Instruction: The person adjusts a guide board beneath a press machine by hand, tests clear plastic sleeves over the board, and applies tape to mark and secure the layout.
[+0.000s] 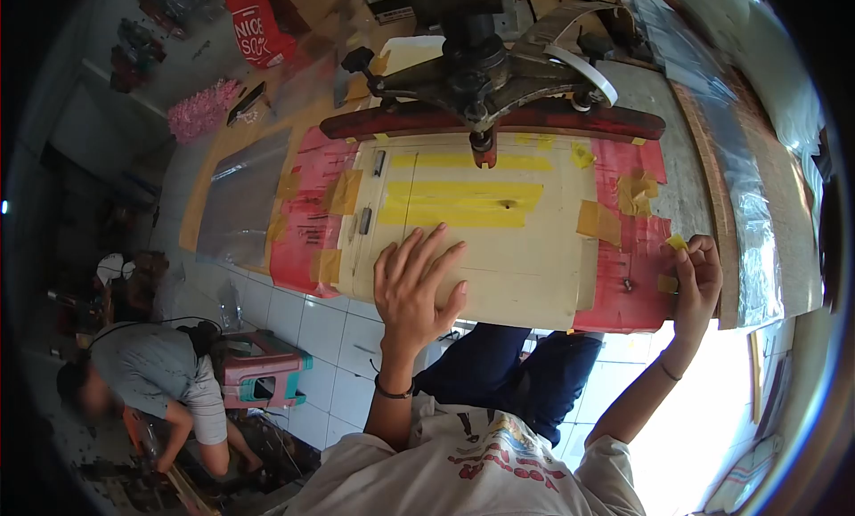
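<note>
The upper part of the dark metal machine (481,80) is cut off by the top of the view, and the far edge of the cream board (499,289) is partly hidden beneath its red bar (552,124). The board lies on the worktop (681,160), between red side sheets (307,213) marked with yellowish tape. The left hand (414,284) is laid palm down on the board, just below the wide yellow strips (463,204); its grip is apart, with nothing held. By the right hand (699,274), near the outer edge of the right red sheet, a small yellow piece (677,242) is pinched, the grip together on it; the palm cannot be seen clearly.

At lower left, a crouching person (160,382) is dimly lit, and what is being handled there cannot be made out. On a red bag (258,24), "NICE" can be read, but the word below is unclear. The red lettering on the pale shirt (508,458) is tilted and illegible.
</note>
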### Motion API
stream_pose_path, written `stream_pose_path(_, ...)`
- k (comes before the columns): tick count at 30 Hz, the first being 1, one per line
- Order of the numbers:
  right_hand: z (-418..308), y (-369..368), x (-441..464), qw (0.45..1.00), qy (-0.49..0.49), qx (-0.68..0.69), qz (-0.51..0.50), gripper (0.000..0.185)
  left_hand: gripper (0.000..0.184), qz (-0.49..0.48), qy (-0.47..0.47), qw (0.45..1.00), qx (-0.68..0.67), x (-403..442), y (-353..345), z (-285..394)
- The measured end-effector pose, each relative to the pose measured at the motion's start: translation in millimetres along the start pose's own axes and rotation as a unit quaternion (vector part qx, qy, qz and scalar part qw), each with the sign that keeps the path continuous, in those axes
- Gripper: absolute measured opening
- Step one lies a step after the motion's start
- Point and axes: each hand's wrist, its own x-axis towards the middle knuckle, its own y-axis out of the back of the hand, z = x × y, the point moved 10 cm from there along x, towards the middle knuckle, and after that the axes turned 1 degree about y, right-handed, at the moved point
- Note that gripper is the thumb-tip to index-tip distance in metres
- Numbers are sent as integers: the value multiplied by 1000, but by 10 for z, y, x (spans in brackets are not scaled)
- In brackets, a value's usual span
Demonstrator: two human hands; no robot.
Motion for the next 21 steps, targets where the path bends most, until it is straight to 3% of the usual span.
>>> stream_pose_path(2,-19,4,-19,1000,7,-7,24,22,41,0,2,1000,-3,-7,-1,-11)
stream_pose_path(5,64,55,-19,999,12,8,-30,8,41,7,4,1000,-11,-27,2,-20)
stream_pose_path(21,-6,-21,6,999,20,38,-5,7,40,19,-19,1000,-15,-67,27,9)
